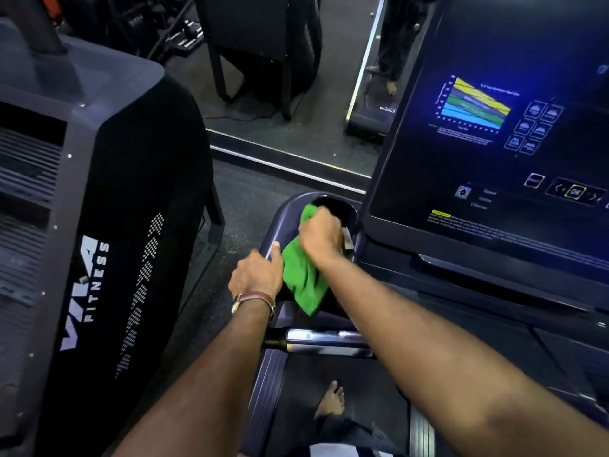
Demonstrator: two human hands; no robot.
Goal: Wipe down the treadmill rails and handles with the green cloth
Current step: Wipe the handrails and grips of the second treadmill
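Gripping green cloth [304, 278] in curled right hand [321, 237] fingers, rest hanging below; left hand [258, 275] fingers clasping treadmill rail [286, 206].

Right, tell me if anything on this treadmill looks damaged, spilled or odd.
Nothing looks damaged or spilled. The right hand grips the green cloth at the console pocket, the left hand holds its rim. Only oddity: a bare foot on the belt.

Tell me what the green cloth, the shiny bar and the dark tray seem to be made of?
The green cloth: soft matt fabric, perhaps microfibre; it hangs in limp folds from the right hand. The bar: probably polished metal, given its bright streaked reflections. The tray: likely moulded plastic, smooth, with rounded edges and a dull sheen.
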